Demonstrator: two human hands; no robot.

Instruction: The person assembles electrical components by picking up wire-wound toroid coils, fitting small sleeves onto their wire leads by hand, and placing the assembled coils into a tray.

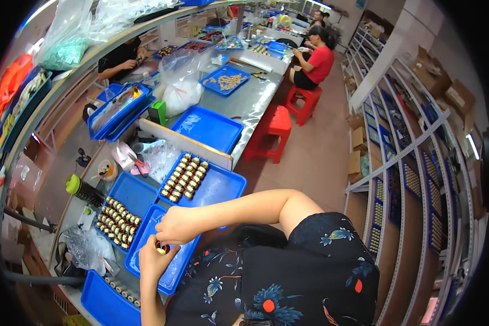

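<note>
My left hand point(154, 259) is closed around a small copper-brown coil point(162, 249) with a cream-yellow part, of which only a bit shows between thumb and fingers. Right above it, my right hand point(176, 224) bends down with its fingertips pinched together; what they grip is hidden. Both hands are over a blue tray point(175, 270). Rows of similar brown-and-cream coils point(119, 223) fill part of the blue tray point(129, 190) to the left. More coils point(185, 177) stand in rows in the blue tray point(226, 185) beyond my right hand.
A blue tray point(106, 304) with pale rings point(122, 290) lies at the near left. A green-lidded bottle point(81, 189), plastic bags point(87, 244) and pink-handled pliers point(139, 167) line the left side. A low partition point(187, 142) crosses the bench. Co-workers sit farther off; red stools point(274, 127) stand beside the bench.
</note>
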